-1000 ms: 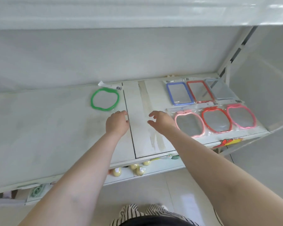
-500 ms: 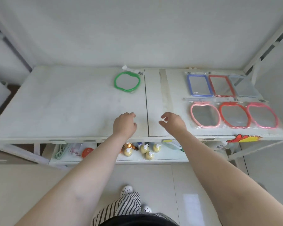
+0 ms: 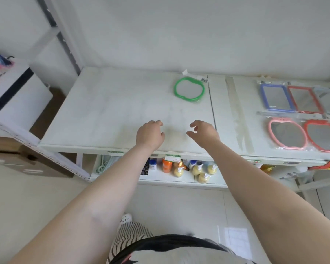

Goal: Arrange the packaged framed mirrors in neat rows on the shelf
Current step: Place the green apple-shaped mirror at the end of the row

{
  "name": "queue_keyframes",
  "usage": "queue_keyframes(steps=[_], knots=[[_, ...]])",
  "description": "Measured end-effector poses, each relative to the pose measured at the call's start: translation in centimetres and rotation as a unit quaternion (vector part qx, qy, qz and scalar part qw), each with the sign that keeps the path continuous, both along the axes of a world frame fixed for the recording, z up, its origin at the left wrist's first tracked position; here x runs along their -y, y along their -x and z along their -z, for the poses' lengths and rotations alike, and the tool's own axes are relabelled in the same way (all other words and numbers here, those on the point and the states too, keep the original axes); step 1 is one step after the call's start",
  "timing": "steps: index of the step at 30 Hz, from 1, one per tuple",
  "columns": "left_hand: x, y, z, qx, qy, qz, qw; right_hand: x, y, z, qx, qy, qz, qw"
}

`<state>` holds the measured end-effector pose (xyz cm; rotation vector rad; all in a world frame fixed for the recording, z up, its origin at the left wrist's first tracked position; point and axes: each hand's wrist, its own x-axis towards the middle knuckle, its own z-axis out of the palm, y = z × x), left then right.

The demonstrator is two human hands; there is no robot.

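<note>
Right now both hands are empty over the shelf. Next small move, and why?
Probably reach the right hand forward to the green mirror. It lies alone near the back of the shelf, apart from the two rows at the right, where the blue mirror starts the back row. Both hands hold nothing.

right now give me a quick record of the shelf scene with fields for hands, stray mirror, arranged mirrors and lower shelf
left hand: left hand over the front of the shelf, fingers loosely curled, holding nothing
right hand: right hand beside it, also empty
stray mirror: green mirror lying alone near the back of the shelf
arranged mirrors: blue mirror and red rectangular mirror in the back row; pink mirror and red rounded mirror in the front row
lower shelf: pump bottles
</note>
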<state>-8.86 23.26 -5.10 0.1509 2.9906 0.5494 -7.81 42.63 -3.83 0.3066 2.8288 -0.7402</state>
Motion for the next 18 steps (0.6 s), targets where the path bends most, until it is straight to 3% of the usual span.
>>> queue_keyframes(steps=[9,18], knots=[[10.4,5.5,0.9,0.015,0.002,0.058,0.998,9.2,0.5,1.9,0.005,0.001,0.104,0.995],[7.8,8.9,0.8,0.037,-0.035,0.107,0.993,8.6,0.8,1.5,0.013,-0.004,0.176,0.984]])
